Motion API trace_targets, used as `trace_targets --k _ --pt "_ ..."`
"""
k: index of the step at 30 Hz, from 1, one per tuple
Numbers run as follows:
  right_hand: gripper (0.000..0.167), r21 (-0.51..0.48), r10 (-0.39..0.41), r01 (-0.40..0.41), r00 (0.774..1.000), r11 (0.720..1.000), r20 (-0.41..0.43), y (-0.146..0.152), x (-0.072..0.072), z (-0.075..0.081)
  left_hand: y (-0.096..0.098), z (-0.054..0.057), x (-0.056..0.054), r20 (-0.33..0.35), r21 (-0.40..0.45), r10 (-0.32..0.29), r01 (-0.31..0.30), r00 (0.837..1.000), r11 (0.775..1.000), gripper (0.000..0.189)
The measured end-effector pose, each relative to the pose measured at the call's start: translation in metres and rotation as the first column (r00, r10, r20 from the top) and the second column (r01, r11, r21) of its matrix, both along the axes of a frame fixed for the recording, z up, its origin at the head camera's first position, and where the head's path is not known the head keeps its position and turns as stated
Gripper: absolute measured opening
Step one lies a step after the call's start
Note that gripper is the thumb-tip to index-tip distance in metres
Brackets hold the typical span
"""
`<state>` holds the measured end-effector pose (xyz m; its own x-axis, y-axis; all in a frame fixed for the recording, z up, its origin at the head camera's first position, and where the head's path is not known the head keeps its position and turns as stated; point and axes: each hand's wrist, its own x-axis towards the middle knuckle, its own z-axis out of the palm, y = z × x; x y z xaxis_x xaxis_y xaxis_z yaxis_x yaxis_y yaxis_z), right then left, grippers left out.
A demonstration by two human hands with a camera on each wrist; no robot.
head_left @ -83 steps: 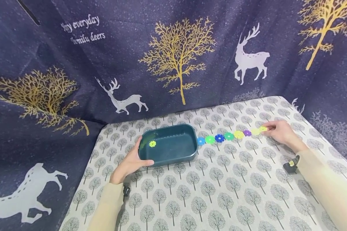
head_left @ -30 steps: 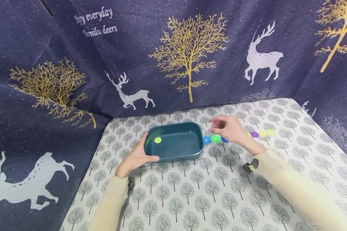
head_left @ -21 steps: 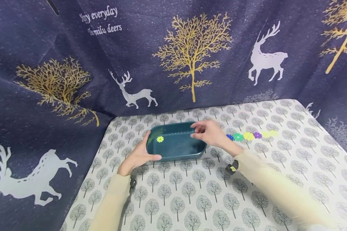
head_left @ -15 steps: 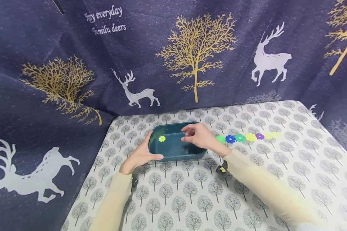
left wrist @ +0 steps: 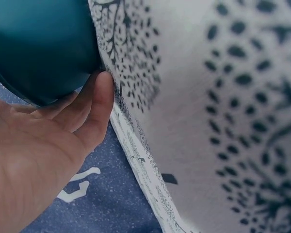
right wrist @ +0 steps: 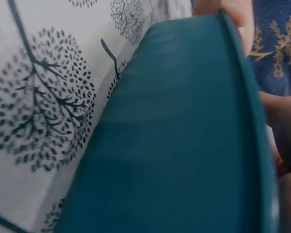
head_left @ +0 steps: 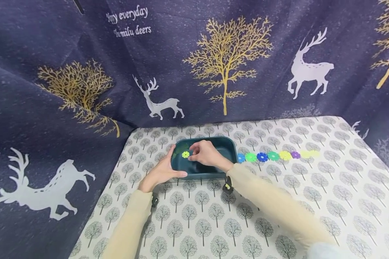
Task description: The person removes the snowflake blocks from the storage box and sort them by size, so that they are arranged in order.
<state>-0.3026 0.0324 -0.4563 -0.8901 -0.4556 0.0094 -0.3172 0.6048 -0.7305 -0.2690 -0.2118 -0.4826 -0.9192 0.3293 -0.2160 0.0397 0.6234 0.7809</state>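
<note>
A dark teal plastic tub [head_left: 202,176] stands on the table, with one yellow-green flower-shaped plastic disc [head_left: 186,154] inside its left end. My left hand [head_left: 163,171] grips that end, thumb along the front rim and fingers round the side. In the left wrist view its fingers touch the tub's wall [left wrist: 43,53]. My right hand [head_left: 205,154] reaches over the tub, fingers bent, thumb and index apart, the fingertips right beside the disc. The right wrist view shows mostly the tub's outer wall [right wrist: 169,131], with part of the right hand behind the rim.
From the tub's right side runs a row of flower discs: light blue [head_left: 241,158], green [head_left: 251,157], dark blue [head_left: 262,157], teal [head_left: 273,155], yellow [head_left: 285,155], purple [head_left: 295,154] and pale yellow [head_left: 316,153]. A dark deer-print curtain [head_left: 168,64] hangs behind the tree-print tablecloth [head_left: 217,216].
My right hand has let go of the pale yellow disc at the row's far right end and moved left, into the tub beside the remaining disc. The left hand has kept its grip.
</note>
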Motion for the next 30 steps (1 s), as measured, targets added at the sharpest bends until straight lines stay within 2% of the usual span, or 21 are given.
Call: trace_targets --k 4,10,13,19,24,30 --pt "0.043 0.064 -0.031 0.029 0.999 0.997 0.025 -0.012 -0.009 -0.004 0.0 0.001 -0.001 0.003 -0.013 -0.001 0.001 1.0 1.0 0.132" --pt "0.047 0.15 -0.05 0.041 0.997 0.988 0.057 -0.026 -0.02 -0.012 0.001 0.001 0.001 0.009 0.016 0.005 -0.005 1.0 1.0 0.131" --pt "0.041 0.22 -0.037 0.028 0.998 0.975 0.041 -0.034 -0.032 -0.029 0.001 0.0 0.001 -0.006 0.021 0.007 -0.006 1.0 1.0 0.132" --pt "0.023 0.303 0.009 -0.031 0.997 0.953 0.076 -0.047 -0.06 -0.067 0.002 0.0 0.002 -0.015 0.025 0.007 -0.006 1.0 1.0 0.131" --pt "0.021 0.311 0.01 -0.03 0.998 0.95 0.065 -0.055 -0.068 -0.075 0.001 0.0 0.002 -0.01 0.019 -0.003 0.003 1.0 1.0 0.131" --pt "0.026 0.321 0.014 -0.019 1.0 0.947 0.017 -0.064 -0.063 -0.071 0.001 -0.001 0.001 -0.002 0.038 -0.002 0.002 1.0 0.999 0.131"
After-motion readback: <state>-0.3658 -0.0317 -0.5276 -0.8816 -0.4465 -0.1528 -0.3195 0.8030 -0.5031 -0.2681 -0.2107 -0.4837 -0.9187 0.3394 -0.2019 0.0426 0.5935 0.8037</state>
